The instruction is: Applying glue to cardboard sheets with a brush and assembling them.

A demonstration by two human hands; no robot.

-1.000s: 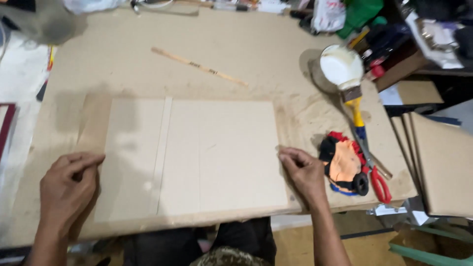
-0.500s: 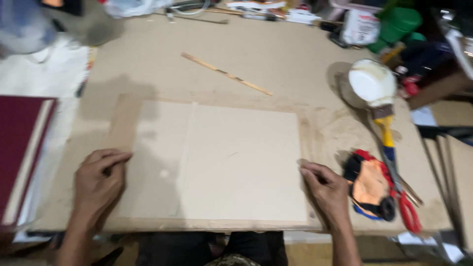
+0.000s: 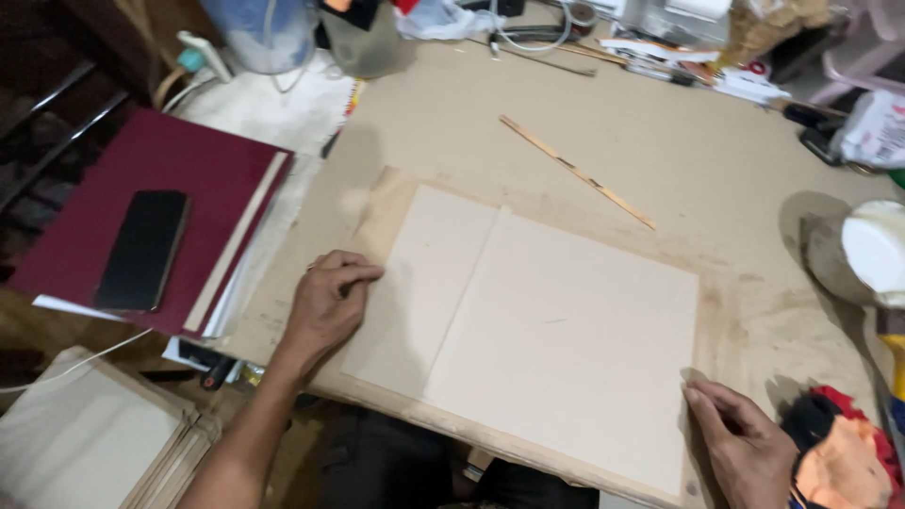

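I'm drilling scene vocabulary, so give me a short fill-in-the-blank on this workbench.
1. The left hand rests at the ____ edge of the pale board.
2. A black phone lies on the ____ folder.
3. The thin wooden stick lies ____ the board.

Missing: left; maroon; beyond

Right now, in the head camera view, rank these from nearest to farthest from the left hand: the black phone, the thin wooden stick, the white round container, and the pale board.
From the left hand:
1. Pale board, touched at its left edge.
2. Black phone, to the left on the maroon folder.
3. Thin wooden stick, up and to the right on the table.
4. White round container, at the far right edge.
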